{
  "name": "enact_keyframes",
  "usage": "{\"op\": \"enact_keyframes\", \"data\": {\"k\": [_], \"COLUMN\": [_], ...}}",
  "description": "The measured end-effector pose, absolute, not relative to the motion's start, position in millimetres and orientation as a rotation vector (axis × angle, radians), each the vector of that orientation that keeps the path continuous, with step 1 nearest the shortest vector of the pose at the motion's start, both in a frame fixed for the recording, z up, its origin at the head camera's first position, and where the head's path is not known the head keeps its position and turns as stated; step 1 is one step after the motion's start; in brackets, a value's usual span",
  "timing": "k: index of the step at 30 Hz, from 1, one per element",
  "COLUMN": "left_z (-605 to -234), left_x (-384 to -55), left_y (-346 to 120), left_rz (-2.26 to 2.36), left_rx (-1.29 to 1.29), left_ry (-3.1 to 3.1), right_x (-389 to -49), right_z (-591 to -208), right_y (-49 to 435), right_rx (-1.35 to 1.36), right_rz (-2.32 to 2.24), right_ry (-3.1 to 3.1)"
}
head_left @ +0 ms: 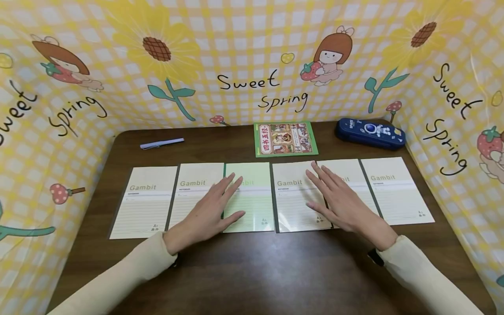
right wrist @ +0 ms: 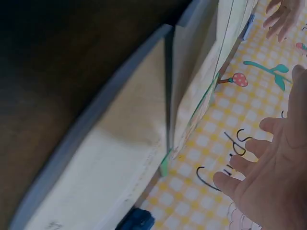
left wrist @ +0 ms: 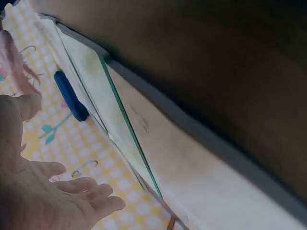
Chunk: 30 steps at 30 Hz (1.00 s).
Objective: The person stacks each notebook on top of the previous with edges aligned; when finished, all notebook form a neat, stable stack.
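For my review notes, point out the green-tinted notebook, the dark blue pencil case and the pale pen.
Green-tinted notebook [head_left: 255, 201]: head view, middle of its front cover.
Dark blue pencil case [head_left: 370, 134]: head view, on its lid.
Pale pen [head_left: 163, 143]: head view, on its barrel.

Enclosed on three sides by yellow-checked cloth [head_left: 244, 26], printed "Sweet Spring"; fitted with brown table [head_left: 244, 280], showing soft glare [head_left: 271, 256].

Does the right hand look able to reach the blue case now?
Probably yes: the right hand holds nothing, and only flat notebooks and bare table appear to lie between it and the blue case.
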<state>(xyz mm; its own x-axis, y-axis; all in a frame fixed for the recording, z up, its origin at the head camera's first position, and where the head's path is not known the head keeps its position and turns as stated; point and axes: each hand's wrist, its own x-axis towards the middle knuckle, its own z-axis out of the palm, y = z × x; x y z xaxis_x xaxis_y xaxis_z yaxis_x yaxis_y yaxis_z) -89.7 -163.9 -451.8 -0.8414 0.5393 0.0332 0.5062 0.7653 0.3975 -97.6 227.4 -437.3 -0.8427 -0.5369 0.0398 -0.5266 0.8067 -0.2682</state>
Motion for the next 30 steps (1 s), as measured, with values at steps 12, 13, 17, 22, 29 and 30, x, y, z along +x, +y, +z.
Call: {"op": "enact_keyframes", "data": {"k": [12, 13, 17, 22, 29, 30], "left_z": [-456.6, -457.6, -460.9, -462.3, -467.7, -468.3], "left_x": [-80.2, -78.8, -74.1, -69.9, -64.1, -63.6], "left_y": [-121.5, -117.8, -104.0, -89.9, -76.7, -75.6], "left_rz": [0.668, 0.654, 0.594, 0.524, 0.348, 0.330], "left_rx": [1.016, 1.045, 1.117, 1.142, 1.249, 1.257], "left_ry": [2.693, 2.673, 2.611, 2.552, 2.493, 2.491], "right_x": [-70.2, -67.9, -60.6, -53.9, -44.6, -44.1], "right_z": [-462.6, -464.3, -467.6, -469.4, -474.8, -475.6], "right_y": [245.4, 245.4, 243.0, 240.4, 239.3, 239.0], "right_rx": [-0.770, -0.771, -0.788, -0.791, -0.806, -0.809], "right_rz": [-0.453, -0.451, -0.460, -0.466, -0.484, -0.479], "right_ry": [2.876, 2.869, 2.843, 2.816, 2.790, 2.792]}}
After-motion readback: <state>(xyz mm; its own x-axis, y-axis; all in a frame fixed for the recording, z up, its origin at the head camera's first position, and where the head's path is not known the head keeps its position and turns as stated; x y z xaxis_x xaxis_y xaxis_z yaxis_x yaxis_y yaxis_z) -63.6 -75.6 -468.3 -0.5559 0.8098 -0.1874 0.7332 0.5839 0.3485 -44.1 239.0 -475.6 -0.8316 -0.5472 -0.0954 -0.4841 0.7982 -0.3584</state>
